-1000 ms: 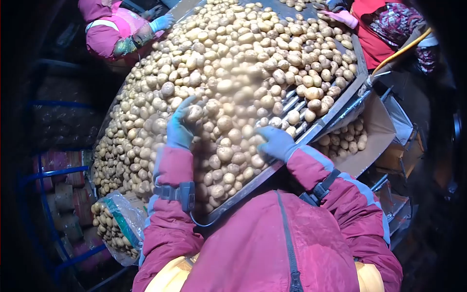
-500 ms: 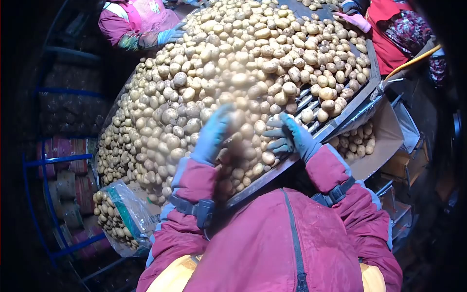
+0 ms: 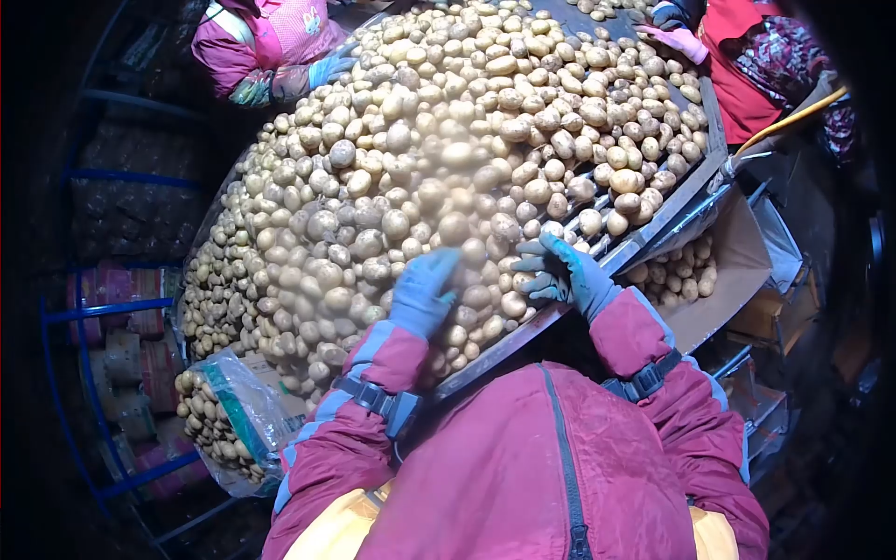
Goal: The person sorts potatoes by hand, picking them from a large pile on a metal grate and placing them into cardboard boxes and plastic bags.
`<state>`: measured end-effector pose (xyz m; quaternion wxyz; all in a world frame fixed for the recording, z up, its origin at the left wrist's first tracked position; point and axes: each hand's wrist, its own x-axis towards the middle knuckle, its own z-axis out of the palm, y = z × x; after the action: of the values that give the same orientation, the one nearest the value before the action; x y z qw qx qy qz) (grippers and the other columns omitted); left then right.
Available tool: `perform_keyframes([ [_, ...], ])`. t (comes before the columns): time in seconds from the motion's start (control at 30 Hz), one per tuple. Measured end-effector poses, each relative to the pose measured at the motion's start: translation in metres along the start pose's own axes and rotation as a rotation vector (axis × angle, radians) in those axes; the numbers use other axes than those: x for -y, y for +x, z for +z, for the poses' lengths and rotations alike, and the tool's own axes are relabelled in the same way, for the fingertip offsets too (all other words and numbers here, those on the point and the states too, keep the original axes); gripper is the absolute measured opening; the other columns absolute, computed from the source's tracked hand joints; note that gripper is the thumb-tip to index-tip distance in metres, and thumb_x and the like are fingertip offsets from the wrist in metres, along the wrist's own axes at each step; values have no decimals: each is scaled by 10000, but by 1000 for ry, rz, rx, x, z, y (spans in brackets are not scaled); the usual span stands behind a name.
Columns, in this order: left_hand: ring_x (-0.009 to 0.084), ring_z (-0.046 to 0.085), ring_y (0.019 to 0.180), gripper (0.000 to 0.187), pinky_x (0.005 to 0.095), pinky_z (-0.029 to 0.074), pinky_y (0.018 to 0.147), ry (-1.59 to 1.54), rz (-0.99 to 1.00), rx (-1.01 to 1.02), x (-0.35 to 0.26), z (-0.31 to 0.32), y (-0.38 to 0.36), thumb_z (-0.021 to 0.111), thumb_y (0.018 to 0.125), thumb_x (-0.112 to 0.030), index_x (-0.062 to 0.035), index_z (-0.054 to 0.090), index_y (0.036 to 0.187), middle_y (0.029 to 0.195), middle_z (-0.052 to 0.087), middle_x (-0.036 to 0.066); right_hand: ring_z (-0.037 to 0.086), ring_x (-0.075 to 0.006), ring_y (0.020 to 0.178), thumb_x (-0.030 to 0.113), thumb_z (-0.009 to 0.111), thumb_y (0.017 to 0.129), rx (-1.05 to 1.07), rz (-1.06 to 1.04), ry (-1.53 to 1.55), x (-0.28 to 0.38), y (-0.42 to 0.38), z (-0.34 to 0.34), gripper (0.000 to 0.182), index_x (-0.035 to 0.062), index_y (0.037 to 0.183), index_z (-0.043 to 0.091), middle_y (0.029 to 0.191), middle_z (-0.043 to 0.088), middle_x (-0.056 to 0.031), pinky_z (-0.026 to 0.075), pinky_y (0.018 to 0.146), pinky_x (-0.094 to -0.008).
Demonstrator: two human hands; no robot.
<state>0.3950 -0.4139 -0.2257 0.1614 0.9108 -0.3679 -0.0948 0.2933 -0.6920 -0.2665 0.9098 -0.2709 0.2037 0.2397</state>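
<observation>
A large heap of potatoes [image 3: 322, 224] covers the sorting table in front of me. My left hand [image 3: 425, 291], in a blue-grey glove, is over the near part of the heap, palm down with the fingers stretched out and the thumb apart. To its right, my right hand [image 3: 563, 273], in a matching glove, is beside the table's near edge, fingers spread and pointing left. Several potatoes lie between the two hands, and neither hand has a potato in its grasp. Metal slats [image 3: 607, 245] show through the potatoes beyond my right hand.
The table's raised metal rim [image 3: 667, 233] runs close to my front. Below it on the right is a cardboard box [image 3: 737, 257] of potatoes; a plastic-lined box [image 3: 247, 415] of potatoes stands lower left. Gloved co-workers' hands rest at the far left [image 3: 331, 67] and far right [image 3: 679, 40].
My left hand has come lower and turned more palm down. My right hand has barely moved. Potatoes have shifted over part of the slats that showed before.
</observation>
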Motion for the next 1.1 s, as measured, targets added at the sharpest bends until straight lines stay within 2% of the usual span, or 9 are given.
perform_keyframes([
  [0.2,380,557,1210,657,454,452,1032,-29,-271,-309,34,9,41,781,815,-224,-116,519,1408,1319,589,188,692,-221,910,553,511,1005,-73,21,-93,-16,1,-4,644,52,1409,529,1288,659,-135,578,745,-331],
  [0.33,374,558,1256,777,425,444,1077,-265,-394,-91,-19,-7,67,808,817,-309,-66,470,1472,1350,583,234,742,-199,763,490,504,1023,-93,6,-82,-15,-1,3,614,0,1393,519,1204,683,-169,638,681,-296],
  [0.53,397,535,1281,854,428,414,1102,-457,-183,-120,-41,36,90,793,839,-307,-57,367,1536,1391,546,254,729,-215,811,513,493,1014,-65,20,-96,-18,10,3,624,38,1418,501,1255,668,-188,620,712,-307],
  [0.67,374,495,1312,828,434,378,1137,-76,-230,-294,16,-36,83,789,821,-335,-22,415,1491,1445,490,264,740,-247,801,446,536,1005,-68,0,-7,-21,10,-24,569,22,1382,498,1243,665,-212,633,691,-320],
  [0.77,362,454,1348,806,462,339,1145,215,-410,-235,43,-34,74,738,800,-518,-3,530,1385,1426,523,224,737,-226,764,495,527,1010,-119,6,-34,-17,10,-12,646,7,1429,466,1201,666,-188,628,672,-306],
  [0.83,332,542,1195,624,441,431,1009,284,-368,-47,8,-29,93,749,777,-431,-63,585,1252,1244,597,183,719,-215,803,483,532,1004,-75,19,-66,-13,19,-4,588,27,1377,538,1204,678,-170,613,701,-303],
  [0.87,324,594,1060,474,437,469,933,297,-198,-292,8,-6,93,732,791,-379,-74,612,1133,1104,617,169,712,-210,805,489,531,1004,-62,25,-90,-11,24,0,590,29,1374,548,1191,678,-162,605,711,-302],
  [1.0,303,591,1077,400,397,498,939,-88,-78,-327,29,11,102,689,876,-274,-65,620,1209,1182,603,151,687,-214,797,509,554,983,-144,20,-166,5,24,26,607,39,1369,562,1184,662,-171,584,717,-322],
  [1.1,311,599,1048,292,396,502,940,-61,-159,-494,70,-68,125,633,908,-181,-50,618,1168,1138,615,171,690,-219,805,497,550,989,-126,12,-139,6,24,19,600,34,1369,559,1188,661,-178,591,731,-327],
])
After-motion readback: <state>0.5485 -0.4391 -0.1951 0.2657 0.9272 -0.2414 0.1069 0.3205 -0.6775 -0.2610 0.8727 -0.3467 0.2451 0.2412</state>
